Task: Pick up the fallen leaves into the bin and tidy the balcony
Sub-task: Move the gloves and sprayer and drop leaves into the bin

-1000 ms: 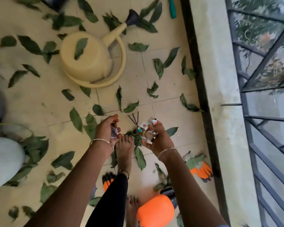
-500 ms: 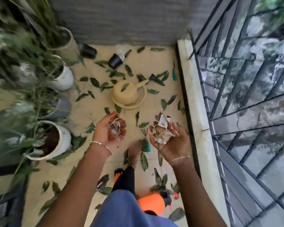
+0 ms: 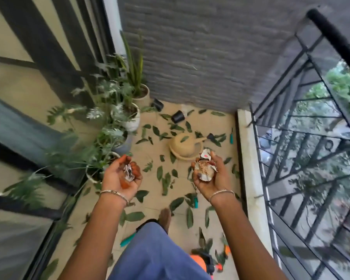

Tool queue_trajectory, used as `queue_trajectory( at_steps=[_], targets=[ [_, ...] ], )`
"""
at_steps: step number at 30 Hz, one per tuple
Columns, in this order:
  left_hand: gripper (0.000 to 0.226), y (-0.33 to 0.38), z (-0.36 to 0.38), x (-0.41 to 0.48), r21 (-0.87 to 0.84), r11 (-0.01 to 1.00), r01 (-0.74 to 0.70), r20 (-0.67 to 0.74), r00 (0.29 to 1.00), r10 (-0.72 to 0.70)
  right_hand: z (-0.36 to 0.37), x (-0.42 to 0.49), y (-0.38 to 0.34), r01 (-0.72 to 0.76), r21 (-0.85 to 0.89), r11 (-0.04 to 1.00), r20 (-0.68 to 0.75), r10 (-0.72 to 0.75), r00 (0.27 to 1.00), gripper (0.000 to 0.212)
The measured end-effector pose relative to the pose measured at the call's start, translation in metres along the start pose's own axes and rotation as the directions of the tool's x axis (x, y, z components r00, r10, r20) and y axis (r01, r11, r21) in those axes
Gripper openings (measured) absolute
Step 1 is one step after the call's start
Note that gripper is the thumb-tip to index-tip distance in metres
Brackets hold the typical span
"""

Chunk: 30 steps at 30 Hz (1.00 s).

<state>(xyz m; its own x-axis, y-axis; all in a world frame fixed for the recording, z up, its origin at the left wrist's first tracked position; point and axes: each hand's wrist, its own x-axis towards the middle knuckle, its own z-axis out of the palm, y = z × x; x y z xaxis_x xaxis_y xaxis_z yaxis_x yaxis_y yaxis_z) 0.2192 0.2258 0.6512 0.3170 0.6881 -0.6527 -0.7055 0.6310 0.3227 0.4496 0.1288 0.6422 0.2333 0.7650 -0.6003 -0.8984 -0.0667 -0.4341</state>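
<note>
Several green fallen leaves [image 3: 164,179] lie scattered over the beige balcony tiles. My left hand [image 3: 122,175] is palm up at chest height and holds a small crumpled silvery wrapper [image 3: 129,172] in its curled fingers. Held palm up as well, my right hand [image 3: 209,175] cups a larger wad of crumpled paper litter [image 3: 205,168] with a white and red scrap on top. Both hands hover well above the floor. No bin is in view.
A cream watering can [image 3: 187,145] lies on the floor ahead. Potted plants [image 3: 127,116] line the left wall by the glass door. Toppled black pots [image 3: 178,117] lie near the grey back wall. A metal railing [image 3: 303,158] and ledge close the right. Teal-handled tools [image 3: 195,202] and an orange sprayer [image 3: 198,259] lie near my feet.
I have straightened up from crouching at the floor. Both hands rose with the litter and turned palm up, moving apart. The view lifted to take in the walls and plants.
</note>
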Motion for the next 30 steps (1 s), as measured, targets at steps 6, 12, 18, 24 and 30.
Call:
queue_trajectory(
  at_steps=[6,12,18,24,30],
  targets=[
    [0.023,0.068,-0.060,-0.059,-0.143,0.981,-0.130,-0.060,0.991,0.122,0.066,-0.025,0.061,-0.098,-0.129,0.987,0.088,0.110,0.990,0.023],
    [0.025,0.122,-0.114,-0.121,-0.216,0.953,-0.214,-0.065,0.977,0.204,0.136,-0.058,0.141,-0.142,-0.246,0.959,0.204,0.195,0.959,0.023],
    [0.023,0.190,-0.180,-0.201,-0.238,0.916,-0.322,-0.073,0.947,0.314,0.218,-0.109,0.257,-0.209,-0.335,0.919,0.366,0.331,0.870,0.021],
    [0.020,0.234,-0.278,-0.301,-0.301,0.827,-0.475,-0.193,0.880,0.435,0.263,-0.163,0.389,-0.311,-0.467,0.828,0.426,0.519,0.741,0.025],
    [0.017,0.227,-0.379,-0.398,-0.426,0.600,-0.677,-0.407,0.735,0.542,0.276,-0.228,0.510,-0.355,-0.692,0.628,0.392,0.741,0.546,0.022]
  ],
)
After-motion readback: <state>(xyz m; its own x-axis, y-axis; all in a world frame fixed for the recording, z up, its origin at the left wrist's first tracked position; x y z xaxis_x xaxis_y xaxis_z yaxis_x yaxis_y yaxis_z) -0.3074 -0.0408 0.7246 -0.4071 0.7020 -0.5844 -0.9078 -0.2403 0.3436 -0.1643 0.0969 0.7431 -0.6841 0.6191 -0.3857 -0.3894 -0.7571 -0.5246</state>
